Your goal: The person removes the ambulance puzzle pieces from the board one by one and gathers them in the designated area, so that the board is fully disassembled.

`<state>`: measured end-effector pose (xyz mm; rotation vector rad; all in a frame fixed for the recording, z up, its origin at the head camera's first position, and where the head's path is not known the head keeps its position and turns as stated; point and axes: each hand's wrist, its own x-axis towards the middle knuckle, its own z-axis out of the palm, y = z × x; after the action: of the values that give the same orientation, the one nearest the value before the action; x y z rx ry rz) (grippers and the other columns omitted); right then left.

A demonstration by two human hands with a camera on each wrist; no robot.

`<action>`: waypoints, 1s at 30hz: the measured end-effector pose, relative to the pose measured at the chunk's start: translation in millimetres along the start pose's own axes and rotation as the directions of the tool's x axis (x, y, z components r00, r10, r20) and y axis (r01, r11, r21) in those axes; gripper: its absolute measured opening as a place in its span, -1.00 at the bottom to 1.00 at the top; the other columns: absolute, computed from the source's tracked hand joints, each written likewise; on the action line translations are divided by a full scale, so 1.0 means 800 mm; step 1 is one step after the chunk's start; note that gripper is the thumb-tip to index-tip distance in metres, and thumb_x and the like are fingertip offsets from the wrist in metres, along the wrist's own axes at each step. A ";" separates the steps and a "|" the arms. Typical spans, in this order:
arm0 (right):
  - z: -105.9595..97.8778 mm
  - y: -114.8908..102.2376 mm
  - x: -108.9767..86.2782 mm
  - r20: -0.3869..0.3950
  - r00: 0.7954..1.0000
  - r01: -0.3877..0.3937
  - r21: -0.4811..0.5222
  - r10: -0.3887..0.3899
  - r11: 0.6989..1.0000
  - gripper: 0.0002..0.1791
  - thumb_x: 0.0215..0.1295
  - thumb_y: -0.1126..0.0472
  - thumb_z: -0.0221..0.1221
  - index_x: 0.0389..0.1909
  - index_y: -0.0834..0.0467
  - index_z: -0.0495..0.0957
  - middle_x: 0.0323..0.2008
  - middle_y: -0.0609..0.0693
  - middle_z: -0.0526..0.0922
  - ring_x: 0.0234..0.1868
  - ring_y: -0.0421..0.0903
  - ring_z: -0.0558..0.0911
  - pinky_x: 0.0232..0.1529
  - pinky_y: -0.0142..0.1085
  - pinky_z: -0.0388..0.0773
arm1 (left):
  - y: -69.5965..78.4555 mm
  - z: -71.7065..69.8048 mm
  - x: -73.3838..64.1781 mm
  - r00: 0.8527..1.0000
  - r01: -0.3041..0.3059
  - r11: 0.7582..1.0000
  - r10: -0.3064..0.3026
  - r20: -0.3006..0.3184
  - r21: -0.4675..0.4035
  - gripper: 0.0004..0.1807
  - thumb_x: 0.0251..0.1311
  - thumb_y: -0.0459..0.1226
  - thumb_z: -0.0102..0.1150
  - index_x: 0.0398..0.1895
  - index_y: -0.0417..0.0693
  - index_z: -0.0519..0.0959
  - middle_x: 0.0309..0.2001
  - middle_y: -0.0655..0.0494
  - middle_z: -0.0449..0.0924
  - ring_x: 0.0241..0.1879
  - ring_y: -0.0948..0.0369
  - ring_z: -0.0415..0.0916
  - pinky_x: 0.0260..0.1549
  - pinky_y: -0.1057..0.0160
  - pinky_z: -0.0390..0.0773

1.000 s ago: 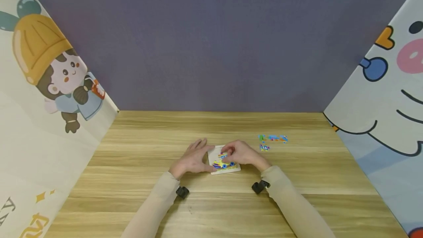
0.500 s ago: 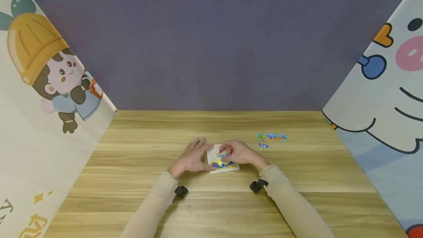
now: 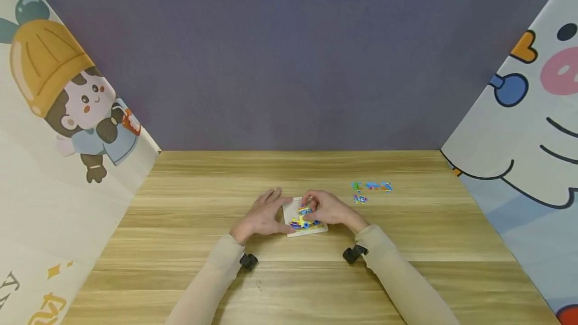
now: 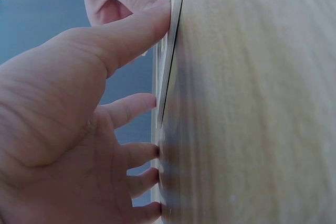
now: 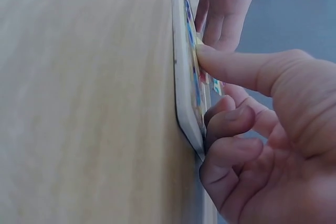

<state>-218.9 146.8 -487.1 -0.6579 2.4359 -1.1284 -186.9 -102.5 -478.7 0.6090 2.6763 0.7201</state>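
So the right hand (image 3: 331,209) is the nearer one, pinching what looks like a piece (image 3: 303,210) over the middle of the board (image 3: 291,211), just left of its fingertips, with the left hand (image 3: 262,214) spread wide at the board's left edge.

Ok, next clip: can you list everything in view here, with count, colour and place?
Puzzle board: 1, whitish, on the table between the hands
Vehicle picture: 1, mostly yellow and blue, partly assembled on the board
Held puzzle piece: 1, multicoloured, in the right hand's pinch over the board
Loose puzzle pieces: apparently 4, multicoloured, on the table beyond the right hand
Table: 1, wood-grain brown, under everything
Back wall: 1, grey-purple, behind the table
Side panels: 2, pale with cartoons, left and right
Wrist cameras: 2, black, one per wrist
Sleeves: 2, beige, on the forearms
Left hand: 1, bare, at the board's left edge
Right hand: 1, bare, over the board's right side
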 end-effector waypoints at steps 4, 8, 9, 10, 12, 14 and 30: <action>0.000 0.001 0.000 -0.015 1.000 -0.003 -0.003 0.003 1.000 -0.67 0.26 0.21 0.50 -0.04 0.04 0.60 -0.28 -0.05 0.63 -0.33 -0.15 0.54 -0.28 -0.30 0.48 | 0.000 0.001 0.001 1.000 0.002 1.000 -0.002 0.000 0.000 -0.01 0.18 0.17 0.49 0.63 0.06 0.33 0.74 -0.21 -0.11 0.73 -0.22 -0.22 0.70 -0.25 -0.19; -0.002 0.002 0.000 -0.012 1.000 0.025 -0.019 -0.025 1.000 -0.65 0.24 0.22 0.51 -0.03 0.05 0.60 -0.10 -0.06 0.70 -0.06 -0.12 0.62 -0.02 -0.19 0.59 | 0.000 0.002 0.002 1.000 0.002 1.000 -0.002 -0.001 0.000 -0.01 0.18 0.17 0.49 0.62 0.07 0.34 0.74 -0.21 -0.11 0.73 -0.23 -0.21 0.70 -0.25 -0.19; -0.004 0.003 0.000 -0.006 0.999 0.033 -0.019 -0.033 0.999 -0.64 0.24 0.22 0.50 -0.02 0.05 0.59 -0.08 -0.06 0.70 -0.02 -0.12 0.63 0.02 -0.17 0.60 | 0.001 0.002 0.002 1.000 0.002 1.000 -0.002 -0.002 0.000 -0.01 0.17 0.17 0.49 0.62 0.06 0.34 0.74 -0.21 -0.11 0.73 -0.23 -0.21 0.70 -0.25 -0.19; -0.005 0.004 0.000 0.001 0.999 0.041 -0.018 -0.041 0.999 -0.64 0.24 0.22 0.50 -0.01 0.05 0.60 -0.07 -0.06 0.71 0.00 -0.11 0.64 0.03 -0.16 0.61 | 0.001 0.002 0.002 1.000 0.001 1.000 -0.001 -0.004 0.000 -0.01 0.17 0.17 0.49 0.62 0.06 0.34 0.74 -0.22 -0.10 0.73 -0.23 -0.21 0.70 -0.25 -0.19; -0.008 0.005 -0.001 0.014 0.999 0.051 -0.005 -0.051 0.999 -0.64 0.25 0.24 0.49 0.01 0.04 0.60 -0.06 -0.06 0.72 0.02 -0.10 0.65 0.02 -0.15 0.64 | 0.001 0.001 0.001 1.000 0.000 1.000 0.000 -0.007 0.003 -0.01 0.16 0.17 0.50 0.62 0.06 0.34 0.74 -0.22 -0.10 0.73 -0.23 -0.20 0.70 -0.26 -0.18; -0.010 0.005 -0.002 0.025 0.998 0.056 0.017 -0.057 0.998 -0.64 0.26 0.26 0.48 0.02 0.04 0.61 -0.05 -0.05 0.73 0.02 -0.09 0.66 0.00 -0.16 0.65 | 0.001 0.001 0.001 1.000 -0.001 1.000 0.001 -0.009 0.004 -0.01 0.16 0.17 0.50 0.62 0.06 0.35 0.74 -0.22 -0.09 0.73 -0.23 -0.20 0.69 -0.26 -0.18; -0.009 0.002 -0.003 0.021 0.997 0.068 0.015 -0.068 0.998 -0.60 0.22 0.32 0.50 0.01 0.06 0.57 -0.07 -0.02 0.71 -0.08 -0.12 0.65 -0.28 -0.32 0.57 | 0.008 0.003 0.004 1.000 0.023 0.998 -0.022 -0.009 0.061 -0.04 0.22 0.21 0.41 0.62 0.07 0.33 0.73 -0.24 -0.08 0.72 -0.25 -0.17 0.68 -0.31 -0.12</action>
<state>-221.2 153.1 -483.9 -0.7501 2.4015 -1.1584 -187.0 -94.8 -478.0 0.5912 2.7170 0.6375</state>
